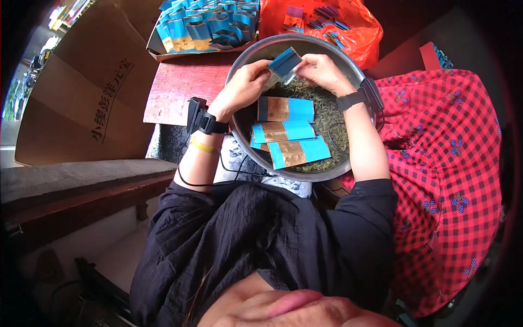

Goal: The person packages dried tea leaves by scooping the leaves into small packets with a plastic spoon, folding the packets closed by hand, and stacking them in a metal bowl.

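We had the red checked cloth [436, 141] right of the metal basin [272, 46], the cardboard box [154, 50] beyond it, green leaves [327, 102] inside it. Above the basin, our left hand [248, 87] gripped a blue packet [284, 64]; our right hand [325, 73] pinched its edge.

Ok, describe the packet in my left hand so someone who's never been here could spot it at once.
Find the big round metal basin of dried green leaves. Toward its far side, the left hand grips a blue packet, with the right hand at its edge. It is held up, while the blue-and-brown packets nearer the body lie in the basin.
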`<state>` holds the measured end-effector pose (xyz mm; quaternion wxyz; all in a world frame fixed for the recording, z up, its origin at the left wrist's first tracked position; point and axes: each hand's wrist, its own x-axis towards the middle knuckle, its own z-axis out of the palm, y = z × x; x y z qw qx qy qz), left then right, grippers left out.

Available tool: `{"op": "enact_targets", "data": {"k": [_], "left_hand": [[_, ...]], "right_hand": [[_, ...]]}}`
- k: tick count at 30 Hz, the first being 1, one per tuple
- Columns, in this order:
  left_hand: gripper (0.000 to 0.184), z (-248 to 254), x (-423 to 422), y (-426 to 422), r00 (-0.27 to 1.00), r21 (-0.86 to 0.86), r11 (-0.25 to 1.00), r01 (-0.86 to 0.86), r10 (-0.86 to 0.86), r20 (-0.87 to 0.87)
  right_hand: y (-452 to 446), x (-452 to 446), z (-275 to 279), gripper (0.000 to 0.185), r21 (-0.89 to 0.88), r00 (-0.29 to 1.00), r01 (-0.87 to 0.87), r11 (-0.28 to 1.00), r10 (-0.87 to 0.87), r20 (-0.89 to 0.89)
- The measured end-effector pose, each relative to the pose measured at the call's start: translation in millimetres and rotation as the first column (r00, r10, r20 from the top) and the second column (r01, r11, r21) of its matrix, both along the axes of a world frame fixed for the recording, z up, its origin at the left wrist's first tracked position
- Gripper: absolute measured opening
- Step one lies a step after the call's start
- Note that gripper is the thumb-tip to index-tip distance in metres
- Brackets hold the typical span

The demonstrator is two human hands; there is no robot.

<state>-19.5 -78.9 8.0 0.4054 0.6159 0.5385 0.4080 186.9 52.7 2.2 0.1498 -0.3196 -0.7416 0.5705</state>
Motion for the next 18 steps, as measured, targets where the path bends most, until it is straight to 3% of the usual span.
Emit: {"op": "enact_targets", "data": {"k": [2, 4, 5, 6, 8, 12, 13, 16, 18], "left_hand": [[0.029, 1.9, 0.8, 0.2, 0.998, 0.036, 0.998, -0.050, 0.049, 0.036], [0.029, -1.2, -0.2, 2.4, 0.998, 0.060, 0.997, -0.055, 0.053, 0.040], [0.029, -2.6, -0.6, 2.9, 0.998, 0.083, 0.995, -0.060, 0.056, 0.042], [0.029, -2.7, -0.8, 2.7, 0.998, 0.083, 0.995, -0.058, 0.055, 0.041], [0.030, -1.7, -1.0, 3.9, 0.997, 0.066, 0.995, -0.077, 0.074, 0.037], [0.030, -2.3, -0.2, 3.4, 0.996, 0.102, 0.992, -0.072, 0.066, 0.054], [0.030, -3.5, -0.1, 3.5, 0.996, 0.101, 0.992, -0.077, 0.073, 0.051], [0.031, -6.6, -1.0, 3.7, 0.996, 0.084, 0.994, -0.076, 0.071, 0.057], [0.032, -6.8, -1.0, 3.6, 0.996, 0.064, 0.995, -0.070, 0.066, 0.066]], "right_hand": [[5.1, 4.7, -3.7, 0.015, 0.063, 0.997, 0.069, 0.996, -0.071, 0.035], [2.0, 6.7, -5.5, 0.014, 0.593, 0.931, 0.148, 0.792, -0.313, 0.186], [0.4, 6.9, -6.9, 0.012, 0.613, 0.914, 0.065, 0.787, -0.294, 0.281], [-0.1, 2.8, -13.7, 0.010, 0.540, 0.969, 0.033, 0.841, -0.159, 0.189], [-0.1, -4.7, -25.9, 0.011, 0.081, 0.993, -0.030, 0.996, 0.021, 0.116], [-9.2, -14.4, -19.4, 0.019, -0.107, 0.996, 0.082, 0.991, -0.080, 0.028], [-10.1, -14.9, -12.2, 0.025, 0.017, 0.990, 0.116, 0.993, -0.117, 0.076], [0.9, -9.1, -6.7, 0.030, -0.022, 0.965, 0.260, 0.965, -0.261, -0.029], [5.9, 1.4, 3.5, 0.039, 0.043, 0.925, 0.380, 0.924, -0.378, -0.036]]}}
